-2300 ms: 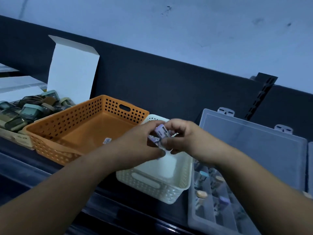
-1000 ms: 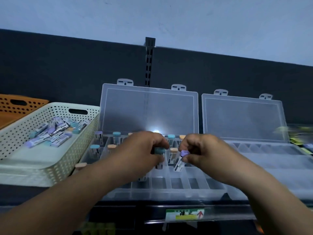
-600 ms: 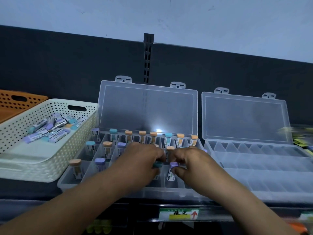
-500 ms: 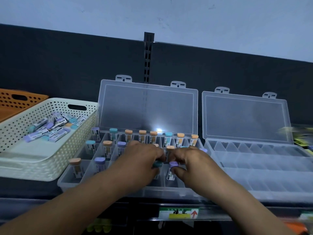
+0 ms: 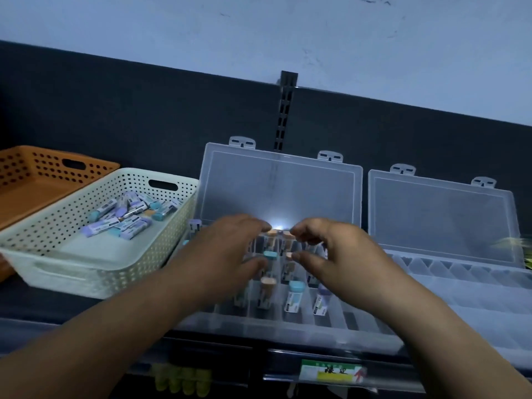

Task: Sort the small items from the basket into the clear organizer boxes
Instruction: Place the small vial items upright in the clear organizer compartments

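Clear plastic organizer box (image 5: 288,329) sits right under both hands. Its lid (image 5: 282,191) is propped open beyond my fingertips, so the slots stay reachable. Left hand (image 5: 227,254) & right hand (image 5: 336,254) hover over it side by side, fingers loosely curved, gripping nothing afaict. Small capped tubes (image 5: 295,295) stand upright in the narrow compartments below my palms, caps up (teal, peach, purple), prob. so colours read at a glance. Loose tubes (image 5: 126,223) lie heaped in the cream perforated basket (image 5: 100,275) just left of my left hand, close for short reaches. 2nd organizer box (image 5: 460,286), looks unfilled, waits right of my right hand. Tubes look smooth & hard w/ paper labels; dividers thin, rigid.
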Demonstrator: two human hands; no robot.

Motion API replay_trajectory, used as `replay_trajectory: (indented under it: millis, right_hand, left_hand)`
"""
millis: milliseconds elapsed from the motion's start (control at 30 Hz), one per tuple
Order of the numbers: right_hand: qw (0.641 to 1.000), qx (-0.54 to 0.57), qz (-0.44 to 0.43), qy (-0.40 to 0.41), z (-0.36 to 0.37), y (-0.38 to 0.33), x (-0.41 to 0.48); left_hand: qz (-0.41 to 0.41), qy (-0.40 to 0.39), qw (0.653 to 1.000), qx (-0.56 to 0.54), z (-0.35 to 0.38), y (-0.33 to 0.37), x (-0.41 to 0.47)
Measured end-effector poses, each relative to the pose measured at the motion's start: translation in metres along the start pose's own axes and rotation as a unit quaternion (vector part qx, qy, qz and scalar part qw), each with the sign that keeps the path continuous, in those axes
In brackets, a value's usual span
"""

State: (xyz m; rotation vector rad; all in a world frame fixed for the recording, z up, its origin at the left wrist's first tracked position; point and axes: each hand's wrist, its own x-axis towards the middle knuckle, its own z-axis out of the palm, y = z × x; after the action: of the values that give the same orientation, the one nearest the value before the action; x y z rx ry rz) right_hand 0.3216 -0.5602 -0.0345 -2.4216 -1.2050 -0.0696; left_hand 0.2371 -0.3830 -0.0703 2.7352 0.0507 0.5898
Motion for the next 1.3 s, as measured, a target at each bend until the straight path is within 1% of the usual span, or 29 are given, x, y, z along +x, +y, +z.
replay_trajectory:
  millis: [133,333,467,633,767,900,1033,1167,1300]
  right_hand:
    - [0.998,-0.029,-0.062,-0.015,0.017,-0.039,0.031]
    - [0.99,-0.033,-0.128,-0.047,0.057,-0.104,0.086]
    - [0.982,-0.063,-0.156,-0.084,0.085,-0.144,0.124]
    - [0.978,-0.083,-0.136,-0.138,0.123,-0.179,0.167]
    - [0.97,-0.104,-0.102,-0.194,0.152,-0.191,0.193]
    - [0.955,-0.174,-0.07,-0.232,0.177,-0.189,0.209]
    - [0.954,-0.164,-0.042,-0.246,0.19,-0.185,0.213]
    - [0.956,-0.16,-0.041,-0.243,0.191,-0.182,0.215]
    - [0.962,-0.131,-0.037,-0.235,0.189,-0.181,0.215]
  left_hand:
    - [-0.043,0.026,0.997,0.064,-0.035,-0.043,-0.017]
    - [-0.103,0.019,0.986,0.128,-0.088,-0.117,-0.049]
    - [-0.143,0.002,0.978,0.15,-0.117,-0.162,-0.067]
    - [-0.161,-0.044,0.974,0.152,-0.133,-0.208,-0.077]
    - [-0.17,-0.069,0.979,0.093,-0.135,-0.221,-0.077]
    - [-0.171,-0.091,0.98,0.044,-0.13,-0.224,-0.077]
    - [-0.179,-0.102,0.978,0.011,-0.126,-0.231,-0.078]
    - [-0.175,-0.106,0.979,-0.002,-0.126,-0.233,-0.078]
    - [-0.171,-0.099,0.98,-0.015,-0.128,-0.23,-0.08]
